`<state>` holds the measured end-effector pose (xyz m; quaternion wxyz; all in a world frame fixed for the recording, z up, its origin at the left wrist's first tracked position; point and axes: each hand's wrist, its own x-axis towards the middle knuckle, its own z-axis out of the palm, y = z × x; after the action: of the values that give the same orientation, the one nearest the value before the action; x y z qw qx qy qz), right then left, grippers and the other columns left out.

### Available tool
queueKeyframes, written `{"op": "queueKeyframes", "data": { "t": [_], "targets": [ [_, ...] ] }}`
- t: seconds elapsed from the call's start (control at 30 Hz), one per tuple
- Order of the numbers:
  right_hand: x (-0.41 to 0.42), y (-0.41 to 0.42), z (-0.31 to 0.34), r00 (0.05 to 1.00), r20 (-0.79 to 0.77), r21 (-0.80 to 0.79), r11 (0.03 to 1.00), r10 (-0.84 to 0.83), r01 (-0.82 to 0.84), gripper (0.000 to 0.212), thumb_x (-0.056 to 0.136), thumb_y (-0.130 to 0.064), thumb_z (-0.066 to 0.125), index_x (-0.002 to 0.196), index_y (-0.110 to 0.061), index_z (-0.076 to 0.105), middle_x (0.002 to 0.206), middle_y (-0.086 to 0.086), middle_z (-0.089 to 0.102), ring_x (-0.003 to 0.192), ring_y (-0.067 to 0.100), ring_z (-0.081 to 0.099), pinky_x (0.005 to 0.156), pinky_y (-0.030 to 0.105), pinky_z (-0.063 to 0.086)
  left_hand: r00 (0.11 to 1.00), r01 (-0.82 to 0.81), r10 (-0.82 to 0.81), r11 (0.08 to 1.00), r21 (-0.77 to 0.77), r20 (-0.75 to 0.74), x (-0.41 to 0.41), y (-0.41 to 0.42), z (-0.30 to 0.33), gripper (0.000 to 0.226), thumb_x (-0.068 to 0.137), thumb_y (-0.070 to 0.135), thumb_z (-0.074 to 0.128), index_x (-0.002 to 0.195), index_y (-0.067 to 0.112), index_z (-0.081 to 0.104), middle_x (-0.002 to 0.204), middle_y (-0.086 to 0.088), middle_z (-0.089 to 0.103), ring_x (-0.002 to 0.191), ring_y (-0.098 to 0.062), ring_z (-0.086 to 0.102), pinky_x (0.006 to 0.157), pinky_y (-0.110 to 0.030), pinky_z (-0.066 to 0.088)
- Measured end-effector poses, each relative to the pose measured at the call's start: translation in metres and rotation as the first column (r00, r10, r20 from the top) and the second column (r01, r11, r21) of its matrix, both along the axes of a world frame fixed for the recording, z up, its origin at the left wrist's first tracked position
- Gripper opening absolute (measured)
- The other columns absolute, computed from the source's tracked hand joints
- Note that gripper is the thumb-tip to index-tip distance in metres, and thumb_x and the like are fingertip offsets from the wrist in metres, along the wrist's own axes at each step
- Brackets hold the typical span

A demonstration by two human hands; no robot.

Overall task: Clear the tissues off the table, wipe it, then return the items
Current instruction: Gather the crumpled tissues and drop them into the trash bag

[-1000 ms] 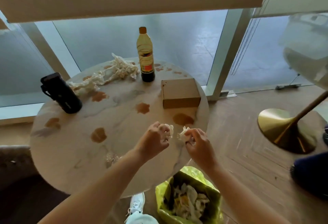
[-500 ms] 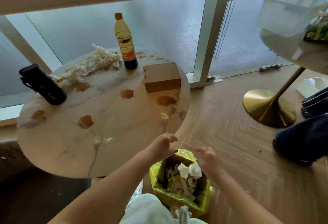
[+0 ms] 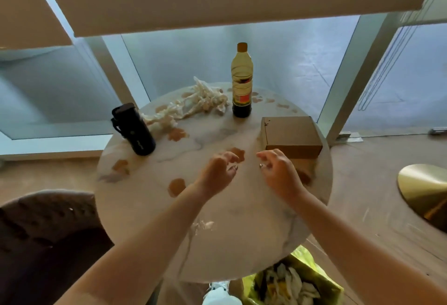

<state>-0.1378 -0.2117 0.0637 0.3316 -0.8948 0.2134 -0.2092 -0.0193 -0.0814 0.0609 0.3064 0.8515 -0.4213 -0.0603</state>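
We noted both hands back over the surface [image 3: 150, 208] from the bin [image 3: 324, 285]: left hand [image 3: 215, 175] and right hand [image 3: 278, 174] empty, fingers loosely spread. Tissues [image 3: 193, 104] lay at the far edge between flask [image 3: 134, 129] and bottle [image 3: 241, 82]; box [image 3: 290, 135] right; scrap [image 3: 202, 226] near.

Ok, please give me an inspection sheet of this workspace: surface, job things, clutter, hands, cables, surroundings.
Surface: round marble table with brown spill stains.
Job's things: tissue pile at far edge; small tissue scrap near front; bottle, black flask, cardboard box on table.
Clutter: green bin bag holding used tissues, below the near edge.
Hands: left hand and right hand over the table, fingers loosely curled, holding nothing.
Cables: nothing seen.
Surroundings: glass doors, wood floor, brass base, dark chair.
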Motion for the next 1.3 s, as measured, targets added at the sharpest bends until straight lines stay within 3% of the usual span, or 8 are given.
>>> {"op": "queueKeyframes", "data": {
  "t": [0.3, 0.57, 0.87, 0.93, 1.0, 1.07, 1.17, 1.3],
  "targets": [
    [0.181, -0.025, -0.009, 0.985, -0.174, 0.041, 0.999, -0.003, 0.01, 0.033, 0.088, -0.006, 0.052, 0.12, -0.009, 0.057, 0.117, 0.009, 0.054, 0.105, 0.024, 0.054, 0.089, 0.027, 0.043, 0.987, -0.16, 0.159, 0.985, 0.06, 0.022, 0.175, -0.006, -0.011, 0.029, 0.086, 0.011, 0.059, 0.114, 0.007, 0.061, 0.115, -0.013, 0.059, 0.11, -0.027, 0.053, 0.093, -0.026, 0.035],
    [0.297, -0.061, -0.041, 0.969, -0.248, 0.012, 1.0, 0.015, -0.013, 0.044, 0.086, -0.008, 0.059, 0.128, -0.001, 0.051, 0.128, 0.018, 0.052, 0.121, 0.028, 0.047, 0.105, 0.029, 0.034, 0.982, -0.175, 0.181, 0.98, 0.094, -0.057, 0.289, -0.048, -0.046, 0.033, 0.085, 0.003, 0.054, 0.117, 0.004, 0.058, 0.121, -0.014, 0.053, 0.116, -0.026, 0.047, 0.098, -0.022, 0.031],
    [0.353, -0.09, -0.087, 0.908, -0.418, 0.01, 1.0, 0.026, -0.023, 0.049, 0.091, -0.002, 0.046, 0.139, -0.009, 0.039, 0.153, 0.013, 0.017, 0.138, 0.031, 0.021, 0.115, 0.035, 0.018, 0.981, -0.189, 0.195, 0.941, 0.28, 0.004, 0.335, -0.084, -0.088, 0.046, 0.089, 0.004, 0.043, 0.133, 0.015, 0.047, 0.134, -0.017, 0.042, 0.125, -0.031, 0.03, 0.109, -0.037, 0.022],
    [0.355, -0.091, -0.094, 0.909, -0.416, -0.006, 0.999, 0.027, -0.032, 0.045, 0.09, 0.002, 0.042, 0.134, -0.006, 0.046, 0.149, 0.014, 0.027, 0.135, 0.032, 0.025, 0.113, 0.034, 0.02, 0.982, -0.179, 0.187, 0.951, 0.253, -0.008, 0.333, -0.085, -0.093, 0.043, 0.088, 0.0, 0.042, 0.129, 0.008, 0.05, 0.124, -0.017, 0.047, 0.117, -0.032, 0.035, 0.104, -0.038, 0.028],
    [0.355, -0.092, -0.098, 0.916, -0.401, -0.043, 0.998, 0.018, -0.038, 0.036, 0.088, 0.007, 0.039, 0.119, 0.0, 0.057, 0.128, 0.016, 0.044, 0.12, 0.034, 0.036, 0.106, 0.034, 0.03, 0.985, -0.164, 0.171, 0.965, 0.203, -0.016, 0.329, -0.084, -0.097, 0.038, 0.086, -0.008, 0.042, 0.12, -0.001, 0.056, 0.113, -0.021, 0.05, 0.109, -0.034, 0.042, 0.098, -0.039, 0.036],
    [0.353, -0.092, -0.1, 0.928, -0.373, -0.069, 0.997, 0.014, -0.043, 0.03, 0.088, 0.008, 0.039, 0.107, 0.003, 0.061, 0.109, 0.017, 0.049, 0.107, 0.034, 0.042, 0.097, 0.035, 0.038, 0.984, -0.172, 0.176, 0.973, 0.153, -0.013, 0.326, -0.082, -0.1, 0.029, 0.085, -0.012, 0.043, 0.106, -0.007, 0.061, 0.101, -0.023, 0.052, 0.099, -0.035, 0.048, 0.089, -0.037, 0.042],
    [0.345, -0.09, -0.098, 0.93, -0.367, -0.065, 0.996, 0.04, -0.068, 0.026, 0.088, 0.007, 0.041, 0.101, 0.004, 0.063, 0.104, 0.02, 0.053, 0.103, 0.033, 0.045, 0.091, 0.031, 0.039, 0.978, -0.209, 0.21, 0.975, 0.078, 0.002, 0.318, -0.075, -0.095, 0.018, 0.084, -0.012, 0.048, 0.09, -0.009, 0.065, 0.089, -0.023, 0.053, 0.084, -0.035, 0.054, 0.077, -0.029, 0.043],
    [0.325, -0.083, -0.088, 0.954, -0.295, -0.068, 0.995, 0.047, -0.07, 0.022, 0.082, 0.013, 0.044, 0.091, 0.007, 0.063, 0.101, 0.024, 0.056, 0.097, 0.037, 0.051, 0.083, 0.032, 0.043, 0.974, -0.222, 0.223, 0.975, -0.022, 0.044, 0.3, -0.067, -0.076, 0.011, 0.082, -0.011, 0.056, 0.088, -0.008, 0.064, 0.086, -0.021, 0.056, 0.079, -0.028, 0.055, 0.076, -0.018, 0.037]
  ]
}}
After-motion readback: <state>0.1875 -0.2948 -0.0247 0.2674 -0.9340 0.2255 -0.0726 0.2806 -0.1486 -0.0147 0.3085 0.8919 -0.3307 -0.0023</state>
